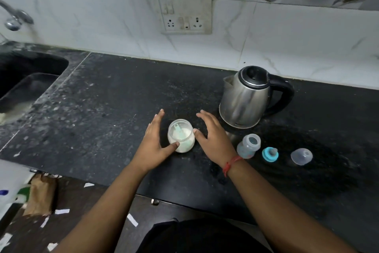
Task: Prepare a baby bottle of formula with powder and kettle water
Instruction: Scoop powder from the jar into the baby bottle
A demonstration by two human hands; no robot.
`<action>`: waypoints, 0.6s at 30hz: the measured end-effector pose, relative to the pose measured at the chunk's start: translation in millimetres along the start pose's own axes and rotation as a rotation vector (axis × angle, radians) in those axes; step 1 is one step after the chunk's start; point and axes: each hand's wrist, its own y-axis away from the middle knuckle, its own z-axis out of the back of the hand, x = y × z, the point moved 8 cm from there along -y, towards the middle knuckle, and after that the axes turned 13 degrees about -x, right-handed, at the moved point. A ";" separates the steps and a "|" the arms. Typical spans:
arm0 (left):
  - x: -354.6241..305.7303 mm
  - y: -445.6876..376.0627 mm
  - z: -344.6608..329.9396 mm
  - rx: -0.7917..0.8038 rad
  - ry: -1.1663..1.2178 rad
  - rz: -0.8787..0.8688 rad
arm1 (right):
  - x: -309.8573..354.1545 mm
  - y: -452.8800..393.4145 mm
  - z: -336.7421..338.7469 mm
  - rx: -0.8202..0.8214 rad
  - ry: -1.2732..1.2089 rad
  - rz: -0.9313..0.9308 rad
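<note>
Blurring at the left edge smears the tap (15, 19) and the sink (26, 80), whose basin is cut off by the frame, so little of either can be read. On the floor below, a brown paper bag (41, 195) and white scraps lie soft and indistinct.

On the black speckled stone surface (106, 109) stands a small clear glass jar (181, 136), round and lidless, part full of white powder. A pale green scoop (178, 129) sits inside; its bowl is buried or blurred and cannot be made out.

The left hand (153, 142) is spread with straight fingers on the jar's left side, its thumb tip touching the jar's near wall. The right hand (211, 131) is likewise spread on the jar's right, fingers straight, thumb against the glass. Neither hand wraps the jar; whether the palms touch it cannot be told. A red thread bracelet (230, 163) circles the right wrist.

To the right, near the wall, a brushed steel kettle (246, 98) with a black lid and a curved black handle stands upright, spout to the left. Just in front of it is the clear plastic baby bottle (248, 145), open-mouthed; its printed markings are too blurred to read. Beside that sits a teal ring with its teat (270, 154), then a translucent domed cap (301, 156), each apart from the next.

On the marbled white tile wall, a grimy switch plate (185, 14) hangs slightly loose.
</note>
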 end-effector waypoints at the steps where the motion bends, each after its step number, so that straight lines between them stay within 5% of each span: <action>1: 3.5 -0.1 -0.5 0.013 -0.004 0.003 | -3.2 -1.0 -6.2 0.021 -0.025 -0.048; 9: 22.6 -6.7 -26.4 0.186 0.033 0.044 | -20.8 -1.7 -38.4 0.084 -0.206 -0.381; 14: 19.9 -8.1 -43.4 0.177 0.113 0.033 | -20.0 2.8 -38.0 0.116 -0.189 -0.378; 18: 15.1 -5.2 -48.8 0.117 0.088 -0.046 | -12.1 5.7 -24.9 0.164 0.018 -0.190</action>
